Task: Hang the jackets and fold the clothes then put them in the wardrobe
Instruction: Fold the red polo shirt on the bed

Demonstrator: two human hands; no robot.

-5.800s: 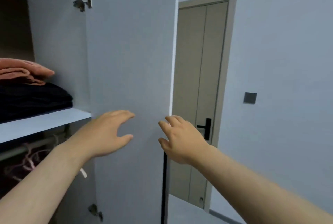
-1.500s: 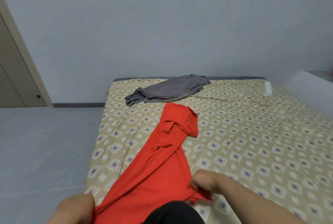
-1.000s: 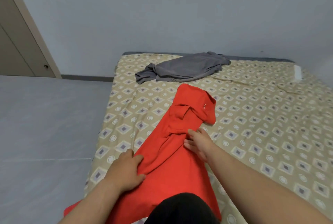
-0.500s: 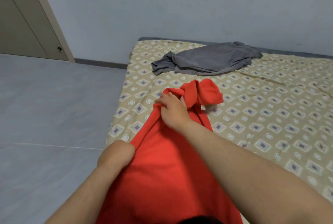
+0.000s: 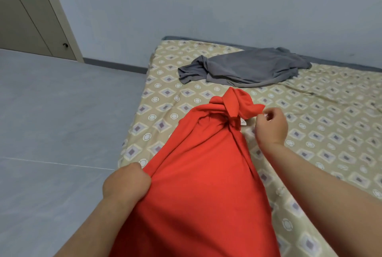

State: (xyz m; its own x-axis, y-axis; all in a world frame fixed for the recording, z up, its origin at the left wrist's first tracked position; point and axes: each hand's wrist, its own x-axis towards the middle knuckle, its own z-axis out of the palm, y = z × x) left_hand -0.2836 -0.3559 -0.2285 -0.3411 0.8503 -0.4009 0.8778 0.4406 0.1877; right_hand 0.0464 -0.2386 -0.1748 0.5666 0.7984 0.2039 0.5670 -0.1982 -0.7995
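Soft even light (slight wide-angle warp)

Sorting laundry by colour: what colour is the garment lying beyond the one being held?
Grey: the crumpled garment lies on the patterned bed, clearest in the head view.

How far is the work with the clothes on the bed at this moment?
Done: nothing here looks folded. In hand: the left hand grips the red garment at its near edge, the right hand pinches its bunched far end. Left: fold it, then the crumpled grey garment.
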